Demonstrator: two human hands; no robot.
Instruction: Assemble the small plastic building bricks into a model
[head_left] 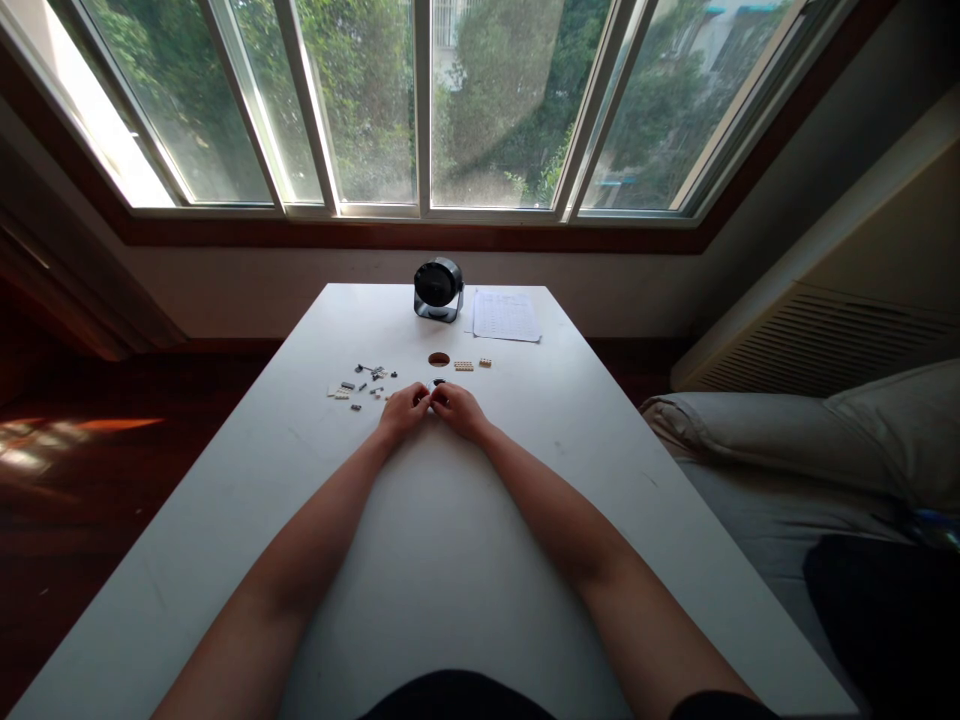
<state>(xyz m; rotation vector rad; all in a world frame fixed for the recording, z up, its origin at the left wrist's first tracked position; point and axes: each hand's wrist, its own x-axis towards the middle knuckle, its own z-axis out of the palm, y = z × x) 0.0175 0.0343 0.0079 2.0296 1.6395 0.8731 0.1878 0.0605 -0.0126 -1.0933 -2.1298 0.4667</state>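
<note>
My left hand (pixel 407 407) and my right hand (pixel 457 408) meet over the far half of the white table (pixel 450 560), fingers closed and fingertips close together. Between and just beyond them shows a small black-and-white piece (pixel 439 382), mostly hidden by the fingers, so its kind is unclear. Left of my left hand lie several scattered small grey, black and pale parts (pixel 363 387), like toy building bricks. Beyond my right hand are a tan studded strip (pixel 463 366) and a shorter tan piece (pixel 485 363).
A round black fan-like device on a stand (pixel 438 288) is at the table's far edge, beside printed paper sheets (pixel 506 315). A round hole (pixel 439 359) pierces the tabletop. Windows (pixel 495 110) rise behind the table. A grey cushioned seat (pixel 750 500) stands along the right.
</note>
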